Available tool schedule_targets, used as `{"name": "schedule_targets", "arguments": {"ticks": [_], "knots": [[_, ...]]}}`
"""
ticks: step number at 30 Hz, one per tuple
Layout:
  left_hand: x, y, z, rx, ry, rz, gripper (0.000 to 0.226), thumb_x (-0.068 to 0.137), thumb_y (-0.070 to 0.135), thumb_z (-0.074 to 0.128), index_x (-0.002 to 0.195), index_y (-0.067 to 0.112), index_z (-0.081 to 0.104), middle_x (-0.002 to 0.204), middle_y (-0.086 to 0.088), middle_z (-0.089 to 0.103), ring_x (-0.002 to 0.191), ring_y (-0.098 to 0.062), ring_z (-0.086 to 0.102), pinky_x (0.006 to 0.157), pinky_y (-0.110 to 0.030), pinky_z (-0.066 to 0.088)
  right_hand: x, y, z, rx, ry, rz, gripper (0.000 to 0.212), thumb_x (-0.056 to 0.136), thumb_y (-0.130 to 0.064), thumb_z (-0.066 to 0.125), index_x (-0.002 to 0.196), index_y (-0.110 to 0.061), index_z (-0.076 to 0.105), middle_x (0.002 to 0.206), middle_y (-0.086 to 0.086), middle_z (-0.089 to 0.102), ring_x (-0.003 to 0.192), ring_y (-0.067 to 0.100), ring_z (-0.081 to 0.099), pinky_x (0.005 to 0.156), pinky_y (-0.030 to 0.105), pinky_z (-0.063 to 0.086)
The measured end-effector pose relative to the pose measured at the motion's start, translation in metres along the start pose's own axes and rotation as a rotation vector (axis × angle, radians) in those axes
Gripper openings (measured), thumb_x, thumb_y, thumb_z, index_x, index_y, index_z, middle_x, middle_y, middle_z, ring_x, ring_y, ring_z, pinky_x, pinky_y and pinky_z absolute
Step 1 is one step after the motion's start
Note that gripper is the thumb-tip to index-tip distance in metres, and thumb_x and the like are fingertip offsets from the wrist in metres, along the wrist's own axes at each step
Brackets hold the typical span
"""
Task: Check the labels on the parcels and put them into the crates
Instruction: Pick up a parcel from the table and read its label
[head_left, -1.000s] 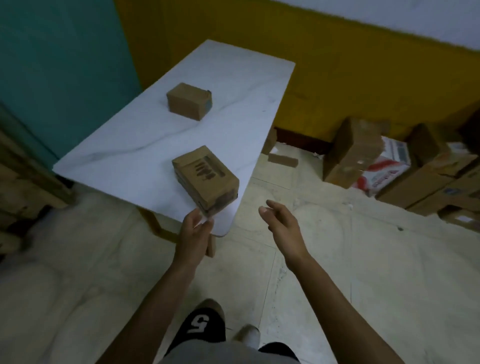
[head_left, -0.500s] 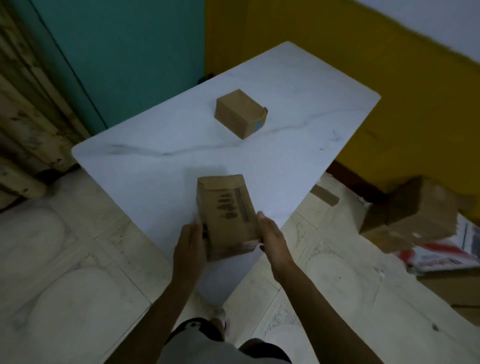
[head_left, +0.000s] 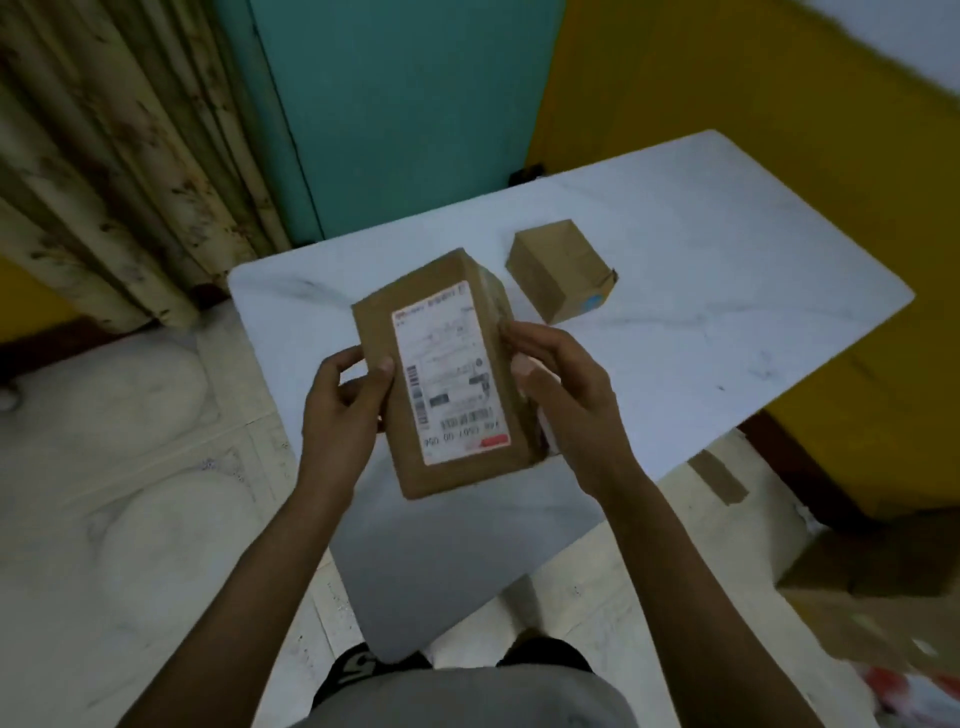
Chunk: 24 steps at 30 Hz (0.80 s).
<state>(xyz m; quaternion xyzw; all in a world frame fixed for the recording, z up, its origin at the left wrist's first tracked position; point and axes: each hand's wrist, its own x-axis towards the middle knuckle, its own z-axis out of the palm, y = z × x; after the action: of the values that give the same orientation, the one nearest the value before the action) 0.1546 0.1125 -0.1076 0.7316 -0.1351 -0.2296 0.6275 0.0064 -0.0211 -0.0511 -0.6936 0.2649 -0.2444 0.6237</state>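
I hold a brown cardboard parcel (head_left: 447, 374) up above the near part of the white marble table (head_left: 727, 322). Its white shipping label with barcodes faces me. My left hand (head_left: 343, 410) grips the parcel's left side, thumb on the front face. My right hand (head_left: 566, 400) grips the right side, fingers curled round the edge. A second, smaller brown parcel (head_left: 558, 270) with a blue round sticker on one side rests on the table just beyond my right hand. No crate is in view.
Cardboard boxes (head_left: 878, 587) lie on the tiled floor at the lower right. A teal door (head_left: 395, 104) and a yellow wall (head_left: 701, 78) stand behind the table. A stained curtain (head_left: 104, 156) hangs at the left. My shoes show at the bottom.
The parcel left the table and was turned so its label side faces me. Both hands now hold it. The view swung left, towards the curtain.
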Motion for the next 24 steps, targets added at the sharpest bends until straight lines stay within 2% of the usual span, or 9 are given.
{"name": "schedule_targets", "arguments": {"ticks": [5, 9, 12, 14, 16, 18, 20, 21, 24], "knots": [[-0.024, 0.019, 0.01, -0.124, 0.114, -0.09, 0.027, 0.1, 0.044, 0.037, 0.111, 0.034, 0.059, 0.107, -0.001, 0.071, 0.086, -0.013, 0.07, 0.075, -0.029, 0.054, 0.017, 0.004, -0.029, 0.155, -0.254, 0.077, 0.05, 0.091, -0.039, 0.048, 0.137, -0.019, 0.049, 0.13, 0.004, 0.061, 0.118, 0.02, 0.061, 0.092, 0.039, 0.054], [-0.059, 0.029, 0.037, -0.144, -0.052, 0.132, 0.07, 0.077, 0.082, 0.033, 0.125, 0.033, 0.048, 0.127, 0.013, 0.061, 0.117, -0.004, 0.056, 0.096, -0.023, 0.045, 0.023, 0.006, -0.061, 0.19, -0.225, 0.36, 0.069, 0.073, -0.084, 0.031, 0.11, -0.04, 0.068, 0.107, -0.002, 0.073, 0.099, 0.018, 0.07, 0.073, 0.037, 0.058], [-0.074, 0.032, 0.056, 0.13, -0.17, 0.312, 0.098, 0.057, 0.093, 0.044, 0.138, 0.039, 0.026, 0.138, 0.032, 0.038, 0.124, 0.008, 0.042, 0.098, -0.011, 0.038, 0.03, 0.015, -0.085, 0.163, -0.23, 0.525, 0.064, 0.092, -0.065, 0.031, 0.127, -0.016, 0.056, 0.079, 0.008, 0.074, 0.059, 0.02, 0.069, 0.042, 0.024, 0.048], [-0.079, 0.034, 0.067, 0.389, -0.153, 0.325, 0.121, 0.043, 0.092, 0.057, 0.141, 0.051, -0.001, 0.145, 0.033, 0.018, 0.131, 0.005, 0.029, 0.107, -0.022, 0.032, 0.03, 0.019, -0.099, 0.093, -0.28, 0.519, 0.041, 0.101, -0.039, 0.038, 0.127, -0.009, 0.053, 0.07, 0.009, 0.073, 0.047, 0.019, 0.063, 0.038, 0.019, 0.04], [-0.084, 0.038, 0.079, 0.55, -0.064, 0.285, 0.14, 0.03, 0.09, 0.063, 0.134, 0.056, -0.024, 0.15, 0.026, 0.0, 0.137, -0.001, 0.012, 0.114, -0.039, 0.021, 0.027, 0.02, -0.11, -0.009, -0.31, 0.404, 0.032, 0.099, -0.039, 0.047, 0.105, -0.012, 0.063, 0.069, 0.004, 0.072, 0.05, 0.016, 0.058, 0.04, 0.02, 0.037], [-0.087, 0.04, 0.091, 0.607, -0.025, 0.282, 0.147, 0.029, 0.092, 0.059, 0.136, 0.046, -0.03, 0.156, 0.017, -0.017, 0.143, -0.004, -0.002, 0.116, -0.041, 0.012, 0.025, 0.019, -0.117, -0.087, -0.266, 0.271, 0.042, 0.084, -0.055, 0.057, 0.078, -0.015, 0.063, 0.064, -0.003, 0.064, 0.058, 0.012, 0.055, 0.046, 0.02, 0.04], [-0.094, 0.044, 0.103, 0.489, -0.096, 0.219, 0.143, 0.035, 0.095, 0.055, 0.143, 0.037, -0.021, 0.16, 0.009, -0.008, 0.146, -0.007, 0.004, 0.116, -0.035, 0.018, 0.024, 0.017, -0.122, -0.1, -0.235, 0.192, 0.06, 0.07, -0.065, 0.057, 0.073, -0.005, 0.06, 0.066, 0.003, 0.06, 0.064, 0.008, 0.057, 0.054, 0.019, 0.046], [-0.099, 0.046, 0.108, 0.326, -0.166, 0.153, 0.139, 0.041, 0.093, 0.056, 0.148, 0.034, -0.009, 0.159, 0.009, 0.011, 0.143, -0.005, 0.019, 0.112, -0.03, 0.03, 0.024, 0.016, -0.123, -0.087, -0.245, 0.174, 0.067, 0.069, -0.067, 0.056, 0.079, 0.0, 0.062, 0.072, 0.009, 0.062, 0.069, 0.008, 0.06, 0.059, 0.02, 0.049], [-0.117, 0.048, 0.124, -0.256, -0.267, -0.071, 0.089, 0.069, 0.066, 0.066, 0.141, 0.022, 0.039, 0.125, 0.009, 0.064, 0.111, -0.009, 0.062, 0.081, -0.019, 0.052, 0.022, 0.008, -0.126, 0.042, -0.322, 0.193, 0.049, 0.082, -0.06, 0.049, 0.085, -0.017, 0.071, 0.083, -0.003, 0.072, 0.08, 0.004, 0.067, 0.071, 0.018, 0.052]]}}
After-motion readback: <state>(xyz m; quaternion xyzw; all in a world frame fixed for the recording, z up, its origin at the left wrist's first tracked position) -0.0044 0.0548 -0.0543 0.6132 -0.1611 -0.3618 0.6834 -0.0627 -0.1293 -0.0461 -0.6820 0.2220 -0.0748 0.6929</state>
